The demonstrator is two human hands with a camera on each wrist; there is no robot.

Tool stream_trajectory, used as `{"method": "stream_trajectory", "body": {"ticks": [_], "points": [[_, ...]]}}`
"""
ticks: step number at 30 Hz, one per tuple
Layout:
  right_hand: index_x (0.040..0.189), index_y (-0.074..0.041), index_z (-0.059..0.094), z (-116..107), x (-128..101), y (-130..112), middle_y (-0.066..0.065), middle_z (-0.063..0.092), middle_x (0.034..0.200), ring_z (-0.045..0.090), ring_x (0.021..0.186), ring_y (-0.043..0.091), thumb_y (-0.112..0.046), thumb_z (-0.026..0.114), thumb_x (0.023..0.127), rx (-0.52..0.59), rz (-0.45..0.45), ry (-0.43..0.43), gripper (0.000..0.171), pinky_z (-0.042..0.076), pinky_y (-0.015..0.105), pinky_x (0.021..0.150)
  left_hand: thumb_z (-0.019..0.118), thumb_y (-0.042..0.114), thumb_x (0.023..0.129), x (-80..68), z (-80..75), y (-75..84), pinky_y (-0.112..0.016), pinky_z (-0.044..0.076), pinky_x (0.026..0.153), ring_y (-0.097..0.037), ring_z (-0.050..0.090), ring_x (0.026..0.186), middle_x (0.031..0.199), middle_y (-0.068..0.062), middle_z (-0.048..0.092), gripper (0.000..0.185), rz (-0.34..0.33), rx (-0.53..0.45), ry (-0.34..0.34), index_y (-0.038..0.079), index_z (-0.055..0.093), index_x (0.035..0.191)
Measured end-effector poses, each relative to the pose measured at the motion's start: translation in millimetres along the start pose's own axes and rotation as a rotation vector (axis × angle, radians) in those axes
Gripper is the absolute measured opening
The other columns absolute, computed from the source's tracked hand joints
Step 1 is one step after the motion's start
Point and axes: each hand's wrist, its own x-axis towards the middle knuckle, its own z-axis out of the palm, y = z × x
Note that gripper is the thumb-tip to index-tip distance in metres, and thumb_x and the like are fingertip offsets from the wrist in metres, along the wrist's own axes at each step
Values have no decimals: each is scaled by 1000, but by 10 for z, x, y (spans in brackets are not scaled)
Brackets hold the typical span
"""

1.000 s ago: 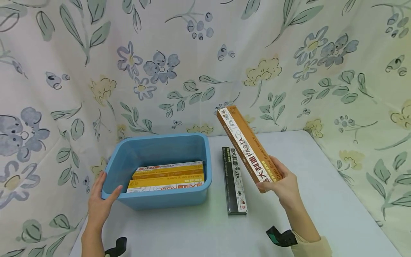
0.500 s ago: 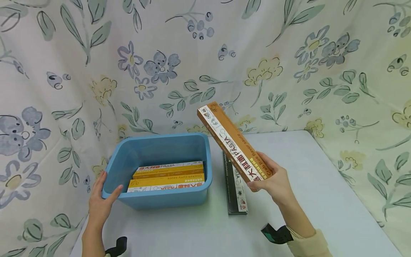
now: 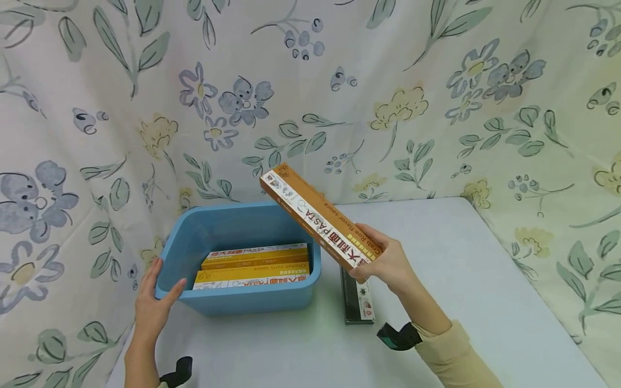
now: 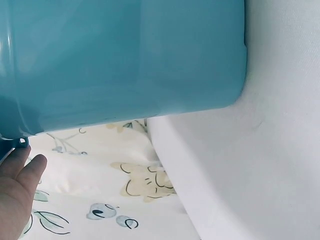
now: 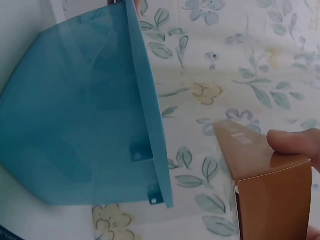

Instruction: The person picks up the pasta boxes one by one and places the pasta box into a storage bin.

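Observation:
My right hand [image 3: 380,258] grips one end of a long orange-brown pasta box [image 3: 320,213], labelled crab roe flavor sauce. The box is tilted, its far end raised over the right part of a blue plastic bin [image 3: 242,304]. In the right wrist view, the thumb [image 5: 290,142] presses on the box beside the bin wall. At the bin's front left corner, my left hand [image 3: 152,302] rests on the rim, thumb and fingers spread. Inside the bin lie a yellow chicken curry pasta box [image 3: 252,274] and another yellow pasta box [image 3: 254,260] behind it.
A black pasta box [image 3: 356,302] lies on the white table [image 3: 461,258] just right of the bin, partly hidden by the held box and right hand. A floral curtain [image 3: 301,108] hangs behind and along both sides.
My right hand has carried the orange-brown pasta box leftward, from above the table beyond the black box to over the bin's right side. The left hand and bin have stayed in place.

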Motion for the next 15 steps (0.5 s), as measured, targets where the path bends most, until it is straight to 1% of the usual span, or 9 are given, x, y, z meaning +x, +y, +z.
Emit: {"method": "stream_trajectory", "body": {"ticks": [7, 11, 15], "points": [[143, -2, 45, 131, 223, -77, 21, 50, 133, 47, 103, 30, 6, 81, 56, -18, -23, -121, 95, 51, 31, 74, 67, 28, 90, 5, 17, 2, -74, 13, 105, -38, 9, 147, 162, -9, 13, 82, -4, -6, 2, 16, 21, 156], [142, -2, 48, 237, 365, -110, 19, 54, 128, 49, 102, 30, 5, 81, 54, -44, -31, -200, 94, 52, 32, 74, 67, 27, 90, 2, 23, 7, -73, 13, 105, -38, 9, 147, 162, -10, 13, 82, -4, -6, 1, 16, 21, 156], [140, -1, 50, 376, 523, -161, 16, 60, 122, 53, 100, 27, 1, 80, 54, -130, -41, -290, 91, 52, 32, 75, 66, 27, 90, -9, 19, 13, -73, 12, 105, -38, 8, 147, 163, -9, 12, 82, -15, -6, -2, 15, 20, 156]]}}
